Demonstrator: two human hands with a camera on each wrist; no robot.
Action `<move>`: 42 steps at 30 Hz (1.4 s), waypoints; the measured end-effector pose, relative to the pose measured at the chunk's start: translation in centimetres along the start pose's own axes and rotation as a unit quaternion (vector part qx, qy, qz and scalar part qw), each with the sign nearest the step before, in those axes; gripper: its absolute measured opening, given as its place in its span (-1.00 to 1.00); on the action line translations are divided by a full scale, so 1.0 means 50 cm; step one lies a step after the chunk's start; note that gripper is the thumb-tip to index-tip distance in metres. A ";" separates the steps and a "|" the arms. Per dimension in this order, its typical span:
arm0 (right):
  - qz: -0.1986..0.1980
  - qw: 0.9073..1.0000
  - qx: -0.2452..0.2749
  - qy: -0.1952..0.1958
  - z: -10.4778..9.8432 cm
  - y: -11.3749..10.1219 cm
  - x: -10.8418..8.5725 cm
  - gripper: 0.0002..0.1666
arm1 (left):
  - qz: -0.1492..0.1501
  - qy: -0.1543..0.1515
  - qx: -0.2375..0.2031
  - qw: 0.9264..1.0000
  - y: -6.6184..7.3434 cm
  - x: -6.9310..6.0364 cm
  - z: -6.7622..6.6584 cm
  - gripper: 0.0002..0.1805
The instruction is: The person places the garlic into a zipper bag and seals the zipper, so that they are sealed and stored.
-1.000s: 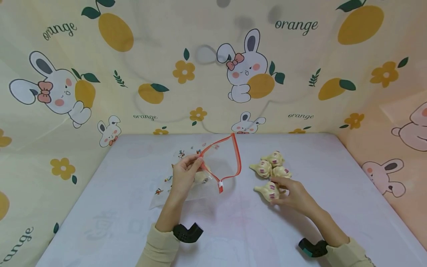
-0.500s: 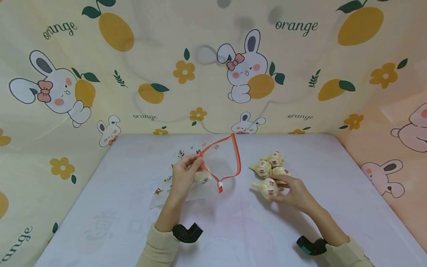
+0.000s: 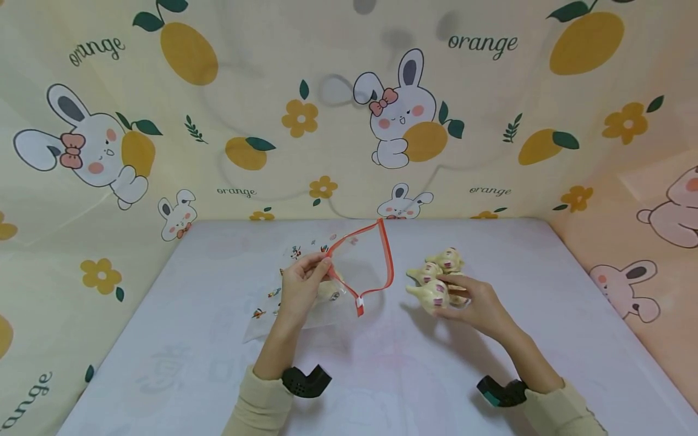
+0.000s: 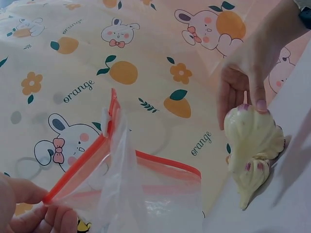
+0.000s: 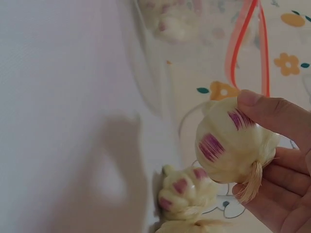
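My left hand [image 3: 302, 284] pinches the red zip rim of a clear printed bag [image 3: 311, 312], whose mouth gapes toward the right. Something pale shows inside the bag. In the right wrist view, my right hand [image 5: 286, 160] holds a garlic bulb [image 5: 226, 141] between thumb and fingers, its root tuft facing the palm. The head view has this held bulb [image 3: 434, 295] raised a little, in front of other garlic bulbs [image 3: 450, 259] grouped on the table. The left wrist view shows the held bulb [image 4: 250, 133] above another bulb [image 4: 252, 177].
The white table [image 3: 218, 375] runs back to a curtain [image 3: 327, 60] printed with rabbits and oranges. A red zip slider [image 3: 360, 301] sits at the near corner of the bag's mouth. Each wrist carries a black camera, the left one [image 3: 307, 381] and the right one [image 3: 501, 392].
My right hand has raised the garlic bulb from the table and shifted it slightly back and to the left. The left hand and the bag have stayed in place.
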State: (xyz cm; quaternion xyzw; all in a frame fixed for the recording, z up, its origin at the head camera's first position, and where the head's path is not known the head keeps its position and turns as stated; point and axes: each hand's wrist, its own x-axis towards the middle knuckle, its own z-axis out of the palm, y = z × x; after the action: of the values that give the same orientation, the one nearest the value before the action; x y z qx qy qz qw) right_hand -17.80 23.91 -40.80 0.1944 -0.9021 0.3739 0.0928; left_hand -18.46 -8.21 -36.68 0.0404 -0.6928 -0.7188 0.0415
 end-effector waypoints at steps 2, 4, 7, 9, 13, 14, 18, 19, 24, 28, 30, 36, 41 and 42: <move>0.000 1.000 0.011 0.002 -0.001 -0.004 0.003 -0.28 | -0.001 0.001 0.002 1.000 0.000 0.000 0.000 -0.71; 0.000 1.000 0.015 0.004 -0.002 -0.009 0.007 -0.28 | -0.001 0.001 0.003 1.000 0.000 0.000 0.001 -0.72; -0.002 1.000 0.013 0.006 -0.003 -0.014 0.011 -0.28 | -0.002 0.002 0.003 1.000 -0.001 0.000 0.001 -0.73; -0.004 1.000 0.013 0.009 -0.004 -0.016 0.014 -0.27 | -0.001 0.002 0.002 1.000 -0.001 -0.001 0.001 -0.73; -0.014 1.000 0.018 0.014 -0.003 -0.018 0.021 -0.26 | -0.001 0.001 0.003 1.000 -0.001 -0.002 0.001 -0.73; -0.018 1.000 0.021 0.015 -0.003 -0.019 0.022 -0.25 | -0.001 0.001 0.003 1.000 -0.001 -0.002 0.001 -0.73; -0.030 0.999 0.036 0.021 -0.004 -0.024 0.029 -0.27 | -0.001 0.001 0.006 1.000 0.000 -0.002 0.001 -0.73; -0.033 0.998 0.039 0.023 -0.004 -0.027 0.030 -0.27 | -0.001 0.001 0.005 1.000 0.000 -0.003 0.001 -0.73; -0.033 0.999 0.035 0.025 -0.004 -0.038 0.040 -0.29 | 0.006 0.003 -0.003 1.000 0.000 -0.003 0.002 -0.74; -0.034 0.998 0.035 0.028 -0.002 -0.049 0.046 -0.30 | 0.010 0.001 -0.008 1.000 0.001 -0.002 0.003 -0.74; -0.036 0.998 0.042 0.030 -0.001 -0.054 0.049 -0.31 | 0.012 -0.002 -0.008 1.000 0.002 -0.002 0.003 -0.73; -0.040 0.997 0.064 0.035 0.009 -0.067 0.062 -0.32 | 0.016 -0.011 -0.005 1.000 0.002 -0.001 0.002 -0.70; -0.028 0.995 0.092 0.032 0.024 -0.083 0.075 -0.30 | 0.009 -0.006 0.004 1.000 0.000 -0.001 0.001 -0.72; -0.022 0.995 0.098 0.029 0.027 -0.086 0.077 -0.29 | 0.007 -0.004 0.007 1.000 0.000 -0.001 0.001 -0.72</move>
State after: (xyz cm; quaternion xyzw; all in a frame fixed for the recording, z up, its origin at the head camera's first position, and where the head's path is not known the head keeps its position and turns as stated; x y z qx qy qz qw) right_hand -19.51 19.08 -37.79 0.2112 -0.8536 0.4639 0.1076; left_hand -18.43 -8.14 -36.66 0.0327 -0.6983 -0.7138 0.0433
